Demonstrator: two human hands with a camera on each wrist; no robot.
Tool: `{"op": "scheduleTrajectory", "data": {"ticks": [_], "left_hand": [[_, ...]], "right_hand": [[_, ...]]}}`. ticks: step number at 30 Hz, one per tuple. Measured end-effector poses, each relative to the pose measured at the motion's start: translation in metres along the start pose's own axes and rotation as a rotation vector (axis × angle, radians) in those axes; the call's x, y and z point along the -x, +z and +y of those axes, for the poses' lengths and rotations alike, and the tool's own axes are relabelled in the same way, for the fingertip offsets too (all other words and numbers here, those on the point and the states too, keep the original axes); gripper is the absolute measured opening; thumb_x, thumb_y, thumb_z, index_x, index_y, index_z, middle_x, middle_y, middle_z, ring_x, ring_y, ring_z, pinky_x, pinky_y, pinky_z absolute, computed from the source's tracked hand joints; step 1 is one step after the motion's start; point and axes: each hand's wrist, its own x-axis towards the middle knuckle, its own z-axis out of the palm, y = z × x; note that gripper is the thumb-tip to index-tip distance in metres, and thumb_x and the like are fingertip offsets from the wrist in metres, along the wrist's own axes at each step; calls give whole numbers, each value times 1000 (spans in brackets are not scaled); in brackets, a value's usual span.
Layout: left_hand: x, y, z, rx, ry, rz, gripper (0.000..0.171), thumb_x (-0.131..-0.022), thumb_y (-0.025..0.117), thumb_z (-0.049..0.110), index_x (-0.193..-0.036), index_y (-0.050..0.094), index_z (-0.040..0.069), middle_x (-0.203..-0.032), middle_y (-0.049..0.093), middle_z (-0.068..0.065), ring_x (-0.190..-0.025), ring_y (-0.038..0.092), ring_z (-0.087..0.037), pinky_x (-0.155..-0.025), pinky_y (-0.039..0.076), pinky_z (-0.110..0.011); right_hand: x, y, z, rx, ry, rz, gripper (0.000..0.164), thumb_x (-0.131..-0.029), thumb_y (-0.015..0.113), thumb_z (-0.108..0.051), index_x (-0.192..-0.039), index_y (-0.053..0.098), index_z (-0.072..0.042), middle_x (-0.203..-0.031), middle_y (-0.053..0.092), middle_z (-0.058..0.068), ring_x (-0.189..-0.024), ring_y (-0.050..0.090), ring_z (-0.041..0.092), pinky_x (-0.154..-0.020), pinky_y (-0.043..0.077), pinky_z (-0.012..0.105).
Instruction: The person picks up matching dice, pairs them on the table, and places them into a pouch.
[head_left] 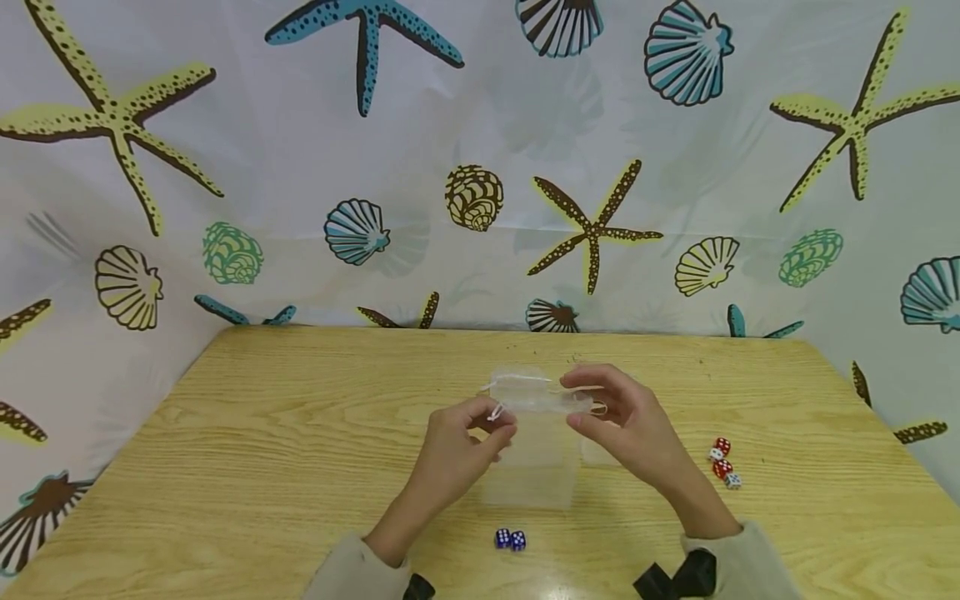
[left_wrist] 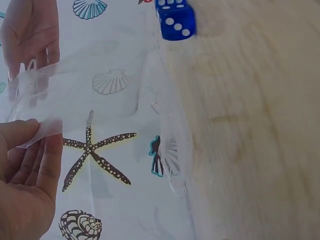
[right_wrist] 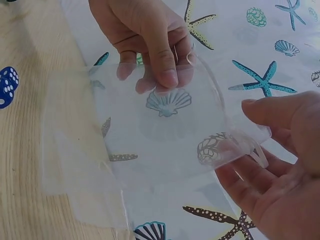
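A sheer white drawstring pouch [head_left: 528, 467] hangs upright between the two hands, its cords showing near the top. My left hand [head_left: 467, 446] pinches the pouch's left edge between thumb and fingers; the left wrist view shows this hold on the thin cloth [left_wrist: 50, 127]. At the right edge, my right hand [head_left: 637, 429] has its thumb and fingers apart. In the right wrist view the right hand's fingers [right_wrist: 250, 175] lie behind the pouch [right_wrist: 165, 135] near a cord loop, with the thumb off the cloth.
Two blue dice [head_left: 510, 540] lie on the wooden table [head_left: 262, 467] in front of the pouch. Several red and white dice [head_left: 722, 465] are grouped at the right. Another sheer whitish piece [head_left: 597, 452] lies behind the pouch. A shell-and-starfish-patterned cloth [head_left: 420, 167] hangs around the table.
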Motion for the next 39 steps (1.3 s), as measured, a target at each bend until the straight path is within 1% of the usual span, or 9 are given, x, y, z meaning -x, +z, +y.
{"op": "scheduleTrajectory", "data": {"ticks": [4,7,9,12,15,18,22,31,39], "left_hand": [[1,1,-1,-81,71,23,6,-85,70,7,-85,67,2,-80,69,-6,-69,65,-14,-52,52,-17],[2,1,0,-165,146,34,2,-84,71,5,-84,68,5,-79,69,-3,-70,63,-11,-53,51,-16],[3,1,1,-215,192,37,5,-83,71,3,-84,69,7,-79,69,-2,-71,63,-11,-53,50,-16],[4,1,2,-267,244,35,6,-83,71,3,-84,69,8,-80,68,-2,-71,62,-11,-54,49,-14],[4,2,3,-315,303,34,5,-83,71,3,-85,68,7,-81,68,-2,-71,63,-10,-54,49,-13],[4,2,3,-389,396,27,6,-83,71,3,-86,68,6,-79,67,-1,-69,62,-9,-54,48,-12],[5,3,5,-467,497,7,5,-83,71,3,-86,67,5,-77,65,-1,-65,61,-7,-55,47,-10],[8,7,10,-514,566,16,11,-80,73,-1,-87,68,7,-78,65,0,-62,59,-4,-55,44,-10],[10,5,14,-548,544,34,10,-81,71,0,-87,66,8,-79,64,1,-62,57,-4,-54,43,-9]], "right_hand": [[0,-1,1,45,-17,1,24,-90,62,-4,-113,61,4,-122,57,19,-107,57,1,-81,53,24],[0,-1,1,66,-35,-5,18,-93,59,-9,-107,66,1,-120,59,18,-108,53,-2,-79,51,24],[1,-1,1,68,-57,-8,18,-95,56,-11,-105,67,0,-118,61,18,-111,52,-2,-83,50,21],[1,-3,1,83,-64,-20,23,-99,49,-13,-102,69,-2,-113,65,16,-111,54,-2,-86,49,19],[1,-6,0,125,-40,-36,32,-102,42,-15,-97,71,-3,-107,68,13,-105,59,1,-87,49,24],[0,-9,0,144,-14,-60,36,-104,38,-16,-95,71,-4,-105,69,13,-100,61,4,-88,50,28],[0,-11,-1,117,-26,-84,37,-104,37,-13,-94,71,-1,-103,69,16,-101,61,5,-91,49,26],[1,-12,-1,114,-17,-94,35,-103,39,-13,-98,70,1,-105,68,19,-101,61,4,-91,50,29],[2,-11,-6,156,4,-8,24,-99,50,-11,-100,71,0,-102,70,14,-94,63,3,-82,53,25]]}}
